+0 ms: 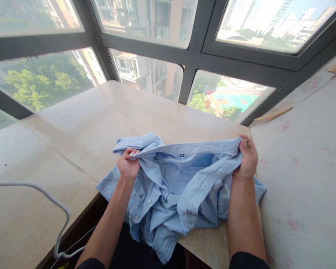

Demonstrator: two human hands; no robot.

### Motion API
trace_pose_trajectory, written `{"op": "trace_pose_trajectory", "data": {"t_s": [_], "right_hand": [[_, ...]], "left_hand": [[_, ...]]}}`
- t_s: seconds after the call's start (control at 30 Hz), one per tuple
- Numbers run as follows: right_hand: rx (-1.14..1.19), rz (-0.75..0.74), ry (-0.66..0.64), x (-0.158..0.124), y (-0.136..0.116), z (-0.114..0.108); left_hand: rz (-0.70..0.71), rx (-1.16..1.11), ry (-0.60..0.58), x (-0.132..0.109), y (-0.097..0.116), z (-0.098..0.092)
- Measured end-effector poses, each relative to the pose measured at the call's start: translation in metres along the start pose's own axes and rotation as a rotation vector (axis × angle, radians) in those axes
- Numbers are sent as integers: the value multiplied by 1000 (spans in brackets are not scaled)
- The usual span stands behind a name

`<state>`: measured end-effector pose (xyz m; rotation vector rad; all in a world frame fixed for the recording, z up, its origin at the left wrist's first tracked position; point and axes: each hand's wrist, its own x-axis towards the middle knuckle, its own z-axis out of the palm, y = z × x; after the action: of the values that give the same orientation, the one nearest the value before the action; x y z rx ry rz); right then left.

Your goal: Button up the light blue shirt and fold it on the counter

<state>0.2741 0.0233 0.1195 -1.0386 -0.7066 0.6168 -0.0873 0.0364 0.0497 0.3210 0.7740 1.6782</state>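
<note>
A light blue button-up shirt (173, 183) lies crumpled on the pale stone window ledge (106, 119), its lower part hanging over the near edge. My left hand (128, 164) is closed on the shirt's fabric near the collar at the left. My right hand (248, 158) is closed on the shirt's upper edge at the right. The collar band, with a small dark label, is stretched between the two hands. White buttons and buttonholes show along the front plackets.
A white wire clothes hanger (49, 209) sticks out at the lower left over the ledge's edge. Dark-framed windows (190, 56) wrap around the far side. On the right stands a wall (305, 168) with faded floral paper, peeling near the top.
</note>
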Motion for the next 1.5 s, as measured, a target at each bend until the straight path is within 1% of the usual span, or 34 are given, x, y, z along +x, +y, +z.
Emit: {"op": "trace_pose_trajectory", "data": {"t_s": [0.03,0.07,0.1,0.13,0.17,0.23,0.27,0.3,0.33,0.4,0.43,0.47,0.5,0.57,0.63,0.67,0.73,0.8,0.87,0.9,0.97,1.0,1.07,1.13,1.2,1.33,1.5], "right_hand": [[-5,12,-57,-3,-4,-1],[-22,27,-149,-5,-8,-2],[-73,47,-290,-8,-13,-4],[-154,79,-483,-10,-19,-6],[-246,123,-724,-12,-25,-7],[-417,247,-1275,-18,-36,-4],[-468,297,-1480,-23,-40,-1],[-502,323,-1600,-27,-41,4],[-533,323,-1655,-33,-41,9],[-617,270,-1640,-44,-34,20],[-670,231,-1611,-49,-28,25],[-724,187,-1578,-55,-22,29],[-770,134,-1538,-61,-16,34],[-815,-13,-1438,-74,-4,44],[-772,-177,-1346,-92,2,58],[-720,-243,-1329,-102,4,65],[-585,-325,-1365,-125,7,81],[-483,-380,-1411,-146,13,94],[-475,-442,-1391,-162,26,103],[-501,-462,-1355,-167,34,105],[-552,-454,-1272,-172,54,106],[-565,-433,-1234,-173,64,106],[-570,-387,-1163,-174,81,104],[-567,-351,-1093,-175,91,102],[-563,-325,-1019,-177,96,102],[-549,-289,-886,-181,98,101],[-539,-297,-809,-186,102,99]], "left_hand": [[16,-22,6,1,8,1],[33,-39,13,1,17,3],[51,-47,19,2,26,4],[74,-44,25,2,35,5],[100,-30,32,3,43,5],[168,27,54,3,56,3],[219,68,76,2,61,1],[286,127,114,0,64,-2],[362,215,164,-2,65,-6],[488,485,242,-11,65,-14],[521,654,243,-16,63,-18],[537,825,215,-23,62,-21],[545,981,158,-30,60,-23],[597,1197,35,-43,55,-21],[665,1289,-40,-53,47,-14],[680,1301,-62,-56,42,-10],[676,1294,-91,-56,29,-3],[619,1291,-112,-52,13,-1],[493,1328,-116,-44,-5,-5],[423,1367,-109,-41,-13,-8],[341,1485,-82,-35,-25,-13],[334,1556,-68,-33,-30,-14],[364,1695,-46,-31,-34,-13],[389,1792,-39,-29,-36,-10],[406,1851,-26,-27,-38,-5],[455,1939,41,-22,-43,-1],[467,2006,51,-19,-48,-2]]}}
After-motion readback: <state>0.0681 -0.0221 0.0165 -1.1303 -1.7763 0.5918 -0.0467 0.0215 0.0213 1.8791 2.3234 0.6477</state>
